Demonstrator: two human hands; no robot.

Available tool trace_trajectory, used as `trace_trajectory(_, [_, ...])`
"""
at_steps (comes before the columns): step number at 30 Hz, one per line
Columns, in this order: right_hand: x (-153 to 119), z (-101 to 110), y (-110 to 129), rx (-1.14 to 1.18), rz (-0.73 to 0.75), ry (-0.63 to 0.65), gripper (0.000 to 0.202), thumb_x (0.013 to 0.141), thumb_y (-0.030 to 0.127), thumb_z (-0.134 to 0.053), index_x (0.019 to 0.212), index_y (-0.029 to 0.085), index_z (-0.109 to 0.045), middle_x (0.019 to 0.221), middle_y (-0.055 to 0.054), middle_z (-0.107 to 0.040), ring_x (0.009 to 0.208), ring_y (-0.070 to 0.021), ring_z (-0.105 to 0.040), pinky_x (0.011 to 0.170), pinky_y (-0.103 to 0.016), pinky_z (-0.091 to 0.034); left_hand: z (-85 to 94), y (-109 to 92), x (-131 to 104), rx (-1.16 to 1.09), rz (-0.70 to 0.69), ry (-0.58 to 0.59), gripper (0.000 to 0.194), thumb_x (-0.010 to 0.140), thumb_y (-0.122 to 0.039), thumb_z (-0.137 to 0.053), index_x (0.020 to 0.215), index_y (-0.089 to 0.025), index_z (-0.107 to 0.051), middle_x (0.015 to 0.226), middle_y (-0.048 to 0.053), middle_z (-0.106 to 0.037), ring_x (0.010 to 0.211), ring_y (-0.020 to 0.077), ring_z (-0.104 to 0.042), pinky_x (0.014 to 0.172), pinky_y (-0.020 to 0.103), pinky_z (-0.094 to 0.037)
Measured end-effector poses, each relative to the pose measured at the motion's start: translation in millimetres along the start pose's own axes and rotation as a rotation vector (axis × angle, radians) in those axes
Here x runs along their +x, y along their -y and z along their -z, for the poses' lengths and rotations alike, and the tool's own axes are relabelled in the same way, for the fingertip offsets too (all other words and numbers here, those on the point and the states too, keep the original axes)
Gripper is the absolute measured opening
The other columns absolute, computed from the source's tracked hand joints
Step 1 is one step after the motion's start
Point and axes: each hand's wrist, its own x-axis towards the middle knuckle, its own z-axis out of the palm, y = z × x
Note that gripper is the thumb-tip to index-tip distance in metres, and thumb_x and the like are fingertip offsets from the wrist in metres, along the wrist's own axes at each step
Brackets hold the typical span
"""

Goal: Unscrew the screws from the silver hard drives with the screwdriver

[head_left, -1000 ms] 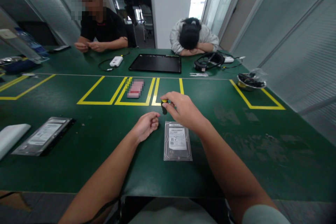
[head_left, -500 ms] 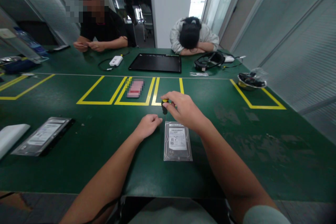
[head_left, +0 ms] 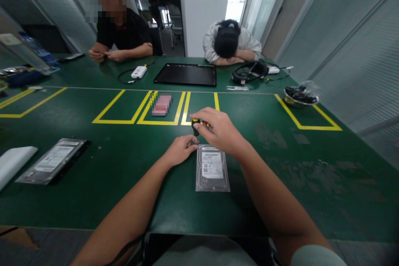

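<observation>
A silver hard drive [head_left: 213, 170] with a white label lies flat on the green table in front of me. My right hand [head_left: 218, 129] is closed around the black and yellow handle of a screwdriver [head_left: 195, 128], held upright over the drive's far left corner. At that same corner, the thumb and forefinger of my left hand [head_left: 181, 149] come together in a pinch beside the screwdriver's lower end. They hide its shaft and tip, and whatever is between them is too small to make out.
To the left lie a second hard drive [head_left: 56, 161] and a white object [head_left: 15, 162]. Farther back are a pink blurred item [head_left: 162, 104], a dark flat panel [head_left: 186, 75], a black headset [head_left: 249, 72] and a bowl of parts [head_left: 301, 95]. Two people sit across the table.
My left hand has moved right to the drive's corner, its thumb and forefinger now at the screwdriver's lower end. My right hand keeps its grip on the handle, with its fingers slightly shifted.
</observation>
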Motion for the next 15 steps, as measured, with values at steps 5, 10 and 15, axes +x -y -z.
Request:
trace_trajectory(5, [1.0,-3.2,-2.2,-0.017,-0.011,-0.048,0.014,0.089,0.022,-0.062,0.097,0.016,-0.071,0.094,-0.007,-0.068,0.087,-0.0163,-0.061,0.079,-0.029,-0.047,2.1,1.9,3.2,-0.050,-0.003,0.032,0.015,0.083,-0.027,-0.061,0.092,-0.016,-0.067,0.059,-0.006,-0.044,0.055,0.0108,-0.038,0.058,0.024,-0.028])
trace_trajectory(10, [0.6,0.0,-3.5,-0.008,0.028,-0.022,0.019,0.092,0.017,-0.054,0.103,0.015,-0.070,0.100,-0.007,-0.073,0.094,-0.0174,-0.065,0.084,-0.031,-0.048,1.7,4.4,4.6,-0.145,0.044,0.059,0.017,0.082,-0.028,-0.062,0.093,-0.015,-0.065,0.055,-0.008,-0.036,0.052,0.0097,-0.033,0.054,0.024,-0.024])
trace_trajectory(15, [-0.6,0.9,-6.2,-0.017,0.026,-0.028,0.026,0.092,0.012,-0.050,0.107,0.016,-0.071,0.109,-0.008,-0.073,0.103,-0.0188,-0.066,0.093,-0.035,-0.049,0.5,5.3,6.0,-0.212,0.083,0.086,0.018,0.081,-0.029,-0.063,0.092,-0.015,-0.063,0.054,-0.009,-0.034,0.050,0.0093,-0.031,0.050,0.023,-0.022])
